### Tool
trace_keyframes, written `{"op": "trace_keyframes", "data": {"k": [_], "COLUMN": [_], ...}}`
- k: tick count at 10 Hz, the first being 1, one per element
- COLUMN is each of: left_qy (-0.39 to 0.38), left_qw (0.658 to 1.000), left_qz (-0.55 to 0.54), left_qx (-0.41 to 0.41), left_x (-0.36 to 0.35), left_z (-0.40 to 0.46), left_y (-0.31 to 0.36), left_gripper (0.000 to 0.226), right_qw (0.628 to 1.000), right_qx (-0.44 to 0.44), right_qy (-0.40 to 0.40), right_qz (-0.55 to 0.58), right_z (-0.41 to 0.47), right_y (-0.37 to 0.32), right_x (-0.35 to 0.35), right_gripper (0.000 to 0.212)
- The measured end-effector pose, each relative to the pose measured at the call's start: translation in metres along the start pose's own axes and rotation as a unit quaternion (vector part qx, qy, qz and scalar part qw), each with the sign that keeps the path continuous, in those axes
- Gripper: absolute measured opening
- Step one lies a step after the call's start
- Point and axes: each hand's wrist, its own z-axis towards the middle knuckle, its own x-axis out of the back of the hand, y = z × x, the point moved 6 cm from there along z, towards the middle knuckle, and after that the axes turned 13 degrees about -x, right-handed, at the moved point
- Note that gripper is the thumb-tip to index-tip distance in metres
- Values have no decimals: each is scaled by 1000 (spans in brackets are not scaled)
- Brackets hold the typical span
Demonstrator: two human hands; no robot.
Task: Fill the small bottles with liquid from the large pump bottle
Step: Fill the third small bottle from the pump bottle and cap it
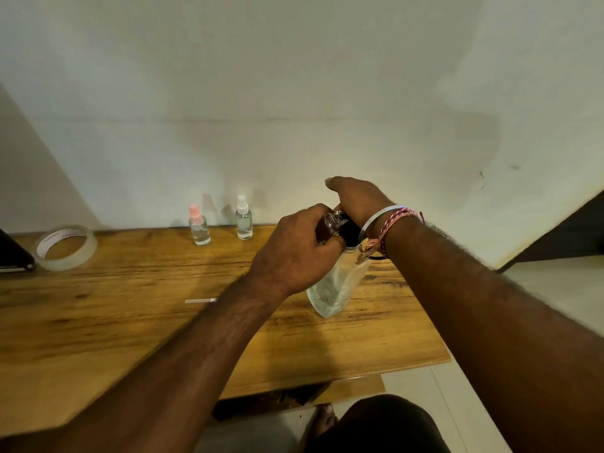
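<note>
- At the far left edge of the frame a dark object [13,253] is partly seen on the wooden bench [137,308]; what it is cannot be told.
- Just right of it a roll of clear tape [66,246] lies flat on the bench.
- Two small bottles are stood upright near the wall, left of centre: one with a pink cap [199,225], one with a white cap [243,218]. They are set apart, and clear liquid is seen in both.
- A small white strip [201,301] lies on the bench below them.
- The left hand [294,253] is reached in from the lower left, forearm slanted up to the right; its fingers are curled round a small reddish bottle [330,223], held beside the pump head with its metal neck pointed up and to the right.
- The large pump bottle [333,289] is held at centre frame, its long axis tilted, base toward the lower left, black pump top toward the upper right. Whether the base touches the bench cannot be told.
- The right hand [358,199] is brought in from the lower right, wrist bent, fingers closed down over the pump top.
- A metal bangle [376,220] and woven threads [397,220] are worn on the right wrist.
</note>
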Motion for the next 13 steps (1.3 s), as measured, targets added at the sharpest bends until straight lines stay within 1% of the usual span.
{"op": "trace_keyframes", "data": {"k": [1, 2, 3, 4, 5, 6, 9, 11, 12, 13], "left_qy": [2, 1, 4, 14, 14, 12, 16, 11, 8, 9], "left_qw": [1000, 1000, 1000, 1000, 1000, 1000, 1000, 1000, 1000, 1000], "left_qz": [-4, -4, -3, -13, -16, -15, -15, -5, 1, 0], "left_qx": [9, 10, 9, 9, 8, 8, 8, 5, 10, 16], "left_x": [-1, 0, 2, 3, 4, 4, 3, 2, 1, 1], "left_z": [-3, -2, -1, 0, 1, 1, 2, 1, -1, 0], "left_y": [-2, -2, -1, 0, 2, 2, 0, 0, -1, -3], "left_gripper": [10, 11, 11, 11, 12, 13, 12, 11, 6, 6], "right_qw": [999, 999, 987, 984, 981, 980, 981, 987, 995, 999], "right_qx": [-5, -1, -63, -82, -104, -101, -88, -57, -27, 8], "right_qy": [49, 53, 2, -44, -88, -93, -73, -43, -15, 5], "right_qz": [3, -6, 151, 154, 138, 144, 155, 145, 94, 34], "right_z": [2, -8, 2, 6, 2, 0, 13, 16, 16, 13], "right_y": [2, 0, 5, 6, 7, 6, 8, 10, 7, 1], "right_x": [3, 2, -3, -4, -4, -5, -8, -7, -7, -6], "right_gripper": [39, 39, 38, 43, 54, 56, 48, 28, 30, 41]}}
